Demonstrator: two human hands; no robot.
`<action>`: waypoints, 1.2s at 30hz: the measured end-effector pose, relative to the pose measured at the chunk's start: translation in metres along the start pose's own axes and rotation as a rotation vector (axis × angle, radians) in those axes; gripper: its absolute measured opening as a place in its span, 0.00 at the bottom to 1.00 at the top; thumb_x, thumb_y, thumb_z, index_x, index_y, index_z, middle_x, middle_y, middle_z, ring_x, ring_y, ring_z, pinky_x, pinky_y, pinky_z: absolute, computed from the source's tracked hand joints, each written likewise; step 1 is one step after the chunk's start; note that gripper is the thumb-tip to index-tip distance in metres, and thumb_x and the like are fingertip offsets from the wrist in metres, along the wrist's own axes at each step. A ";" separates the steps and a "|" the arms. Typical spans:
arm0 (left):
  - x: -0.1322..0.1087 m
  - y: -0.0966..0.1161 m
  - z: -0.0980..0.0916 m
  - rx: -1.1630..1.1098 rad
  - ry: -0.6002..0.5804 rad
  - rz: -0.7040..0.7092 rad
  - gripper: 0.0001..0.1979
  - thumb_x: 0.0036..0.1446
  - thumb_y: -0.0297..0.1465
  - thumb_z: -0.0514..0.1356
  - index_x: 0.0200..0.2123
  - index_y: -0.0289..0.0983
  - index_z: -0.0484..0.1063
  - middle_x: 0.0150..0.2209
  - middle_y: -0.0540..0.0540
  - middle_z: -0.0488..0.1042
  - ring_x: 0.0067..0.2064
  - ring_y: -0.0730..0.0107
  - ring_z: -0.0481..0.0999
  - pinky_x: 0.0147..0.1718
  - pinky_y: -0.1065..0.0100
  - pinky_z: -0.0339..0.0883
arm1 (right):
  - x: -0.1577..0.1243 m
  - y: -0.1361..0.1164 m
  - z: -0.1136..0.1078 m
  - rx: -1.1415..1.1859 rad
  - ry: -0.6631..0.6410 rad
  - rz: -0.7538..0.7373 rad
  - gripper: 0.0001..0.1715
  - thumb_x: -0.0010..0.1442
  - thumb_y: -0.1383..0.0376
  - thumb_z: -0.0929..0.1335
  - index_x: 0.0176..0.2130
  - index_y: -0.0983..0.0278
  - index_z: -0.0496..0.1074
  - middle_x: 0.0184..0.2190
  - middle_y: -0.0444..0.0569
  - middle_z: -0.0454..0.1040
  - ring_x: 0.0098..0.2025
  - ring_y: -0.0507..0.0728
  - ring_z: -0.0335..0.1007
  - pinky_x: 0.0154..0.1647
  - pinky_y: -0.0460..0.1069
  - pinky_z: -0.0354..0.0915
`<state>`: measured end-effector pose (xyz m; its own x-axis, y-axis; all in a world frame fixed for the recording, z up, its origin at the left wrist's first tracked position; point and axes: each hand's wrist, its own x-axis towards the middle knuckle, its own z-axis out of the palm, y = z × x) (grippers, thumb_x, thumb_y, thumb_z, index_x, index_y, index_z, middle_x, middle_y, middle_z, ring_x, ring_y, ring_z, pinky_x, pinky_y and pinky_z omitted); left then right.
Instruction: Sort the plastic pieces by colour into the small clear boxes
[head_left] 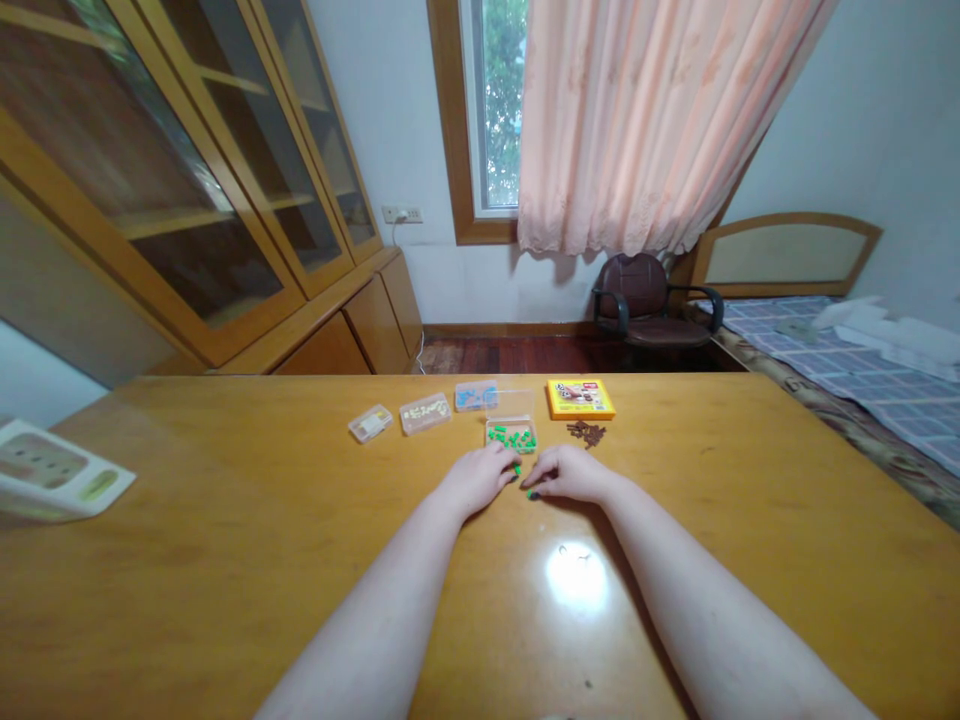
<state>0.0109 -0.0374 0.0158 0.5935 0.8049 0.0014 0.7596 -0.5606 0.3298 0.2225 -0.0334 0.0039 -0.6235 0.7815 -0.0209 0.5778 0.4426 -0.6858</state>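
My left hand rests low over the table just in front of an opened clear plastic box. Its thumb and fingers are pinched around a small green piece. Close by on the right, my right hand has its fingers curled, and another small green piece with a dark part shows at its thumb. The two hands are apart by a narrow gap. Several loose green pieces lie inside the box, whose transparent lid stands up at the back. Fine detail at the fingertips is too small to make out.
Left of the green pieces' box are clear boxes with blue pieces, cream pieces and whitish contents. A yellow box and a brown pile of pieces lie right. A white carton is at the table's left.
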 end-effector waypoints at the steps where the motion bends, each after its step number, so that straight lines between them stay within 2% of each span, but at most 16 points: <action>1: 0.000 0.000 0.000 0.006 -0.001 -0.002 0.10 0.59 0.33 0.53 0.44 0.43 0.68 0.44 0.46 0.69 0.43 0.64 0.73 0.42 0.66 0.65 | 0.000 -0.001 0.000 -0.011 -0.006 0.002 0.11 0.51 0.62 0.71 0.37 0.57 0.79 0.31 0.44 0.78 0.31 0.52 0.71 0.34 0.44 0.63; 6: 0.002 0.002 -0.002 0.030 -0.018 -0.071 0.06 0.57 0.31 0.54 0.39 0.39 0.69 0.40 0.46 0.72 0.40 0.65 0.73 0.38 0.68 0.65 | 0.001 -0.005 0.004 -0.105 0.047 -0.027 0.09 0.53 0.66 0.68 0.34 0.59 0.79 0.32 0.44 0.78 0.34 0.53 0.71 0.36 0.45 0.62; 11: 0.002 0.003 0.000 0.055 -0.040 -0.096 0.06 0.59 0.33 0.53 0.37 0.39 0.68 0.37 0.45 0.73 0.38 0.61 0.74 0.35 0.66 0.65 | 0.003 -0.006 0.010 -0.162 0.139 -0.031 0.09 0.56 0.65 0.66 0.32 0.61 0.78 0.30 0.46 0.77 0.33 0.53 0.70 0.35 0.45 0.62; 13: 0.002 0.003 0.001 0.062 -0.044 -0.107 0.07 0.59 0.33 0.52 0.37 0.39 0.68 0.37 0.44 0.73 0.38 0.61 0.75 0.35 0.65 0.65 | 0.005 -0.002 0.012 -0.155 0.265 0.006 0.09 0.56 0.65 0.66 0.32 0.62 0.77 0.29 0.47 0.76 0.32 0.53 0.70 0.34 0.45 0.61; 16: 0.002 0.004 0.002 0.068 -0.051 -0.114 0.08 0.60 0.33 0.52 0.37 0.38 0.68 0.37 0.43 0.74 0.38 0.59 0.75 0.36 0.64 0.66 | 0.011 0.004 0.014 -0.156 0.569 0.120 0.11 0.59 0.63 0.65 0.35 0.63 0.76 0.31 0.49 0.76 0.33 0.54 0.69 0.36 0.47 0.62; 17: 0.002 0.004 0.002 0.067 -0.052 -0.115 0.08 0.60 0.33 0.52 0.37 0.38 0.68 0.38 0.43 0.74 0.38 0.59 0.75 0.36 0.64 0.66 | 0.012 0.005 0.015 -0.153 0.616 0.151 0.12 0.59 0.63 0.64 0.36 0.63 0.76 0.32 0.50 0.76 0.35 0.54 0.70 0.37 0.47 0.63; 22: 0.002 0.005 -0.001 -0.003 -0.035 -0.124 0.07 0.60 0.32 0.52 0.37 0.37 0.68 0.38 0.43 0.73 0.38 0.61 0.74 0.37 0.64 0.66 | 0.015 0.008 0.014 -0.107 0.529 0.227 0.16 0.59 0.64 0.63 0.44 0.62 0.75 0.41 0.51 0.77 0.42 0.57 0.71 0.45 0.51 0.64; 25: 0.003 0.004 -0.003 -0.058 0.052 -0.125 0.08 0.60 0.32 0.51 0.39 0.38 0.68 0.40 0.44 0.72 0.40 0.64 0.73 0.39 0.66 0.65 | 0.014 0.009 0.012 -0.031 0.581 0.238 0.18 0.58 0.64 0.63 0.46 0.63 0.74 0.41 0.52 0.76 0.41 0.57 0.71 0.43 0.50 0.65; 30: 0.008 -0.006 -0.003 -0.066 0.296 -0.194 0.13 0.59 0.30 0.53 0.48 0.38 0.64 0.48 0.43 0.69 0.49 0.62 0.70 0.48 0.62 0.64 | 0.014 0.011 0.012 -0.002 0.605 0.256 0.18 0.57 0.63 0.63 0.45 0.64 0.74 0.33 0.50 0.76 0.34 0.56 0.69 0.38 0.50 0.65; 33: 0.009 -0.014 0.002 -0.076 0.431 -0.209 0.26 0.55 0.31 0.58 0.56 0.37 0.56 0.56 0.39 0.61 0.58 0.57 0.61 0.56 0.57 0.57 | 0.014 0.010 0.014 -0.006 0.649 0.199 0.19 0.57 0.63 0.63 0.47 0.64 0.72 0.34 0.50 0.74 0.36 0.56 0.69 0.41 0.51 0.65; 36: 0.010 -0.021 0.010 -0.141 0.474 -0.243 0.41 0.50 0.33 0.62 0.62 0.39 0.43 0.64 0.37 0.47 0.65 0.52 0.48 0.60 0.52 0.49 | 0.014 0.010 0.015 0.029 0.691 0.104 0.29 0.55 0.63 0.65 0.56 0.65 0.63 0.47 0.55 0.70 0.45 0.58 0.67 0.50 0.55 0.63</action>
<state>0.0032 -0.0195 -0.0007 0.1961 0.9255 0.3242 0.7974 -0.3429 0.4966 0.2114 -0.0253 -0.0142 -0.0822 0.9242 0.3729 0.5961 0.3454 -0.7248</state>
